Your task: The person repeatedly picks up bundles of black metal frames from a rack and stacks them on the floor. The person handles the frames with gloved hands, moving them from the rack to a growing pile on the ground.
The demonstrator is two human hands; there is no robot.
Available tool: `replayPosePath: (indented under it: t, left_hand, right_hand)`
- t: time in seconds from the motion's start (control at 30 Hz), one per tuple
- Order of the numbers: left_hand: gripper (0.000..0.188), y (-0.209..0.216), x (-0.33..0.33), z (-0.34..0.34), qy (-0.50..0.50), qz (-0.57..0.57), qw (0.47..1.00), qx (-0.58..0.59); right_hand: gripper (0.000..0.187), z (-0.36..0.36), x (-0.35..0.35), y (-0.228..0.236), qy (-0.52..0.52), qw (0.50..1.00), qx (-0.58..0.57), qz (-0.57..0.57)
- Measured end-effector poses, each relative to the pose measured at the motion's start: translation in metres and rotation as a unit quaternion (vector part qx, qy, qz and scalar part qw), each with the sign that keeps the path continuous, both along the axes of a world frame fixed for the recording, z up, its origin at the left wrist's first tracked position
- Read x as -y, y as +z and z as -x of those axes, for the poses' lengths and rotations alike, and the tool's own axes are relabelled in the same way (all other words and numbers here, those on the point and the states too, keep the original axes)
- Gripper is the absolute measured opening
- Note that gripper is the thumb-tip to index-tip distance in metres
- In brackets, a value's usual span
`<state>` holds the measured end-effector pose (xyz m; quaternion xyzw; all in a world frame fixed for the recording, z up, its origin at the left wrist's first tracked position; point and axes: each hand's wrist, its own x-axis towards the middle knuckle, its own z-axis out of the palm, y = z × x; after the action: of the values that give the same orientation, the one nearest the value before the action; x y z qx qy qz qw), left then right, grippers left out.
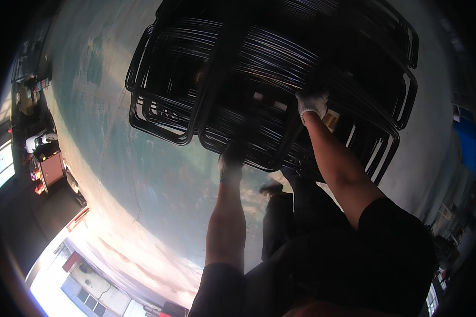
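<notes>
A large pile of black tubular metal frames [280, 47] with rounded corners lies in front of me. My right hand [312, 102], in a pale glove, is closed on the side bar of a near frame. Lower and to the left, my left hand [230, 162] is at the bottom bar of the nearest frame [251, 158] and appears to grip it. That hand is dark and motion-blurred, so its separate fingers do not show. A small yellowish piece [331, 120] shows among the tubes beside my right wrist.
Worn, cracked greenish-grey floor [137, 174] surrounds the pile. A brown cabinet [52, 169] with things on it stands at the far left. Bright daylight falls in at the lower left. A blue panel [465, 138] is at the right rim. My legs are close below the pile.
</notes>
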<state>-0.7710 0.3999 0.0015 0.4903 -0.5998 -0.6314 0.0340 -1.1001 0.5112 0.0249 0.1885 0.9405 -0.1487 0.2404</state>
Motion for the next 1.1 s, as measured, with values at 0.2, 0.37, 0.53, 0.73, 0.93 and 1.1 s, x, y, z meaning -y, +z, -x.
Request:
replayPosePath:
  t: [0.2,0.37,0.53,0.73,0.93,1.1]
  left_hand:
    - [0.038,-0.035,0.023,-0.012,0.212,-0.098,0.972,0.032]
    - [0.035,0.025,0.018,0.041,0.297,-0.201,0.926,0.114]
    - [0.036,-0.018,0.029,0.020,0.289,-0.237,0.922,0.100]
    - [0.048,0.012,0.034,0.024,0.274,-0.069,0.936,0.211]
    - [0.078,0.028,0.002,-0.012,0.291,-0.087,0.940,0.155]
    - [0.048,0.047,-0.064,-0.056,0.235,-0.090,0.959,0.127]
  right_hand:
    - [0.092,0.003,-0.015,-0.032,0.081,0.996,0.016,0.030]
    - [0.097,0.004,-0.029,-0.048,0.024,0.998,0.017,0.062]
    - [0.097,0.005,-0.022,-0.005,0.066,0.994,0.051,0.067]
    - [0.092,-0.032,-0.043,0.025,0.236,0.967,-0.091,0.042]
    - [0.087,-0.067,-0.078,0.069,0.391,0.907,-0.126,0.091]
    - [0.078,-0.105,-0.189,0.085,0.443,0.869,-0.138,0.171]
